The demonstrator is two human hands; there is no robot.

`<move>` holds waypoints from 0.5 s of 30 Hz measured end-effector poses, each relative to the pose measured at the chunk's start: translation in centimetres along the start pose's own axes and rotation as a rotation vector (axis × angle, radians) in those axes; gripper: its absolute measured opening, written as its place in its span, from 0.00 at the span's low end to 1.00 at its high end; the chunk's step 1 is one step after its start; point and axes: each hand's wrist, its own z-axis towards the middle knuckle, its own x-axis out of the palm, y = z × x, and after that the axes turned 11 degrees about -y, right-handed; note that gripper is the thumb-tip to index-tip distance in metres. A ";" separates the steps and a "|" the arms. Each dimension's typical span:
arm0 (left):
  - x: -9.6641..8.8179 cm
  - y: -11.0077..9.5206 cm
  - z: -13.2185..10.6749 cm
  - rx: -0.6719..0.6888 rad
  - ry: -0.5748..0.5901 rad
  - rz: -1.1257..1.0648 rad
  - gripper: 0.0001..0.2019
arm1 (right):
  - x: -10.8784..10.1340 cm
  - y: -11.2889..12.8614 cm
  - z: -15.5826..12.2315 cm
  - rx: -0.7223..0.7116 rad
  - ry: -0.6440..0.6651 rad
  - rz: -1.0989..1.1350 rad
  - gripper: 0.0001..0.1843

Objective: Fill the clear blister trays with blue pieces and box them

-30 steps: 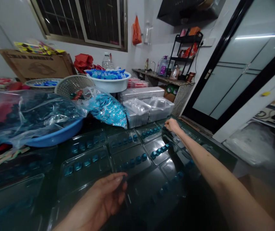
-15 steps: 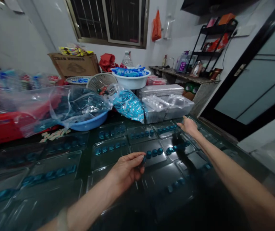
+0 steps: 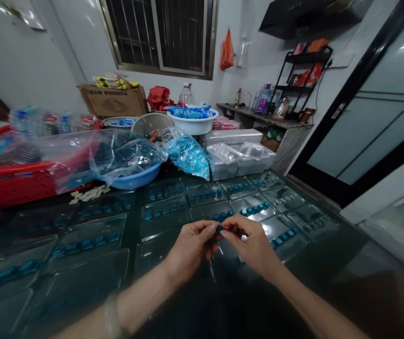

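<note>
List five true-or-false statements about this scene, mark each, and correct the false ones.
1. The left hand and right hand meet at a small dark blue piece. True.
2. The pale bracelet is on the right arm. False: it is on the left arm.
3. The white basin holds blue items. True.
4. The red basket is right of the blue basin in the picture. False: it is to the left.
5. The orange-red bag hangs right of the window. True.
</note>
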 end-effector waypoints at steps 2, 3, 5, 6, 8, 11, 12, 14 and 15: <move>0.1 -0.2 -0.6 0.022 -0.007 0.030 0.11 | 0.0 0.0 -0.2 0.038 -0.019 0.050 0.06; 0.2 -0.3 -0.9 0.037 -0.014 0.043 0.11 | 0.0 0.1 -0.4 0.044 -0.027 0.061 0.09; 0.1 -0.4 -1.2 0.071 -0.023 0.062 0.12 | 0.0 0.4 -0.8 0.026 -0.019 0.058 0.12; 0.1 -0.4 -1.4 0.082 -0.019 0.069 0.12 | -0.1 0.6 -0.9 0.008 -0.005 0.046 0.12; 0.0 -0.5 -1.7 0.076 -0.009 0.084 0.11 | -0.1 1.0 -1.2 -0.008 0.014 0.030 0.09; 0.1 -0.6 -2.2 0.059 -0.005 0.081 0.11 | -0.1 1.2 -1.6 0.110 -0.003 0.113 0.07; 0.1 -0.6 -2.3 0.058 -0.003 0.068 0.11 | 0.0 1.2 -1.8 0.175 -0.009 0.162 0.08; 0.1 -0.6 -2.6 0.052 0.009 0.038 0.11 | 0.4 1.1 -2.1 0.273 -0.023 0.246 0.10; 0.0 -0.7 -2.7 0.042 0.018 0.019 0.11 | 0.6 1.1 -2.3 0.289 -0.035 0.270 0.10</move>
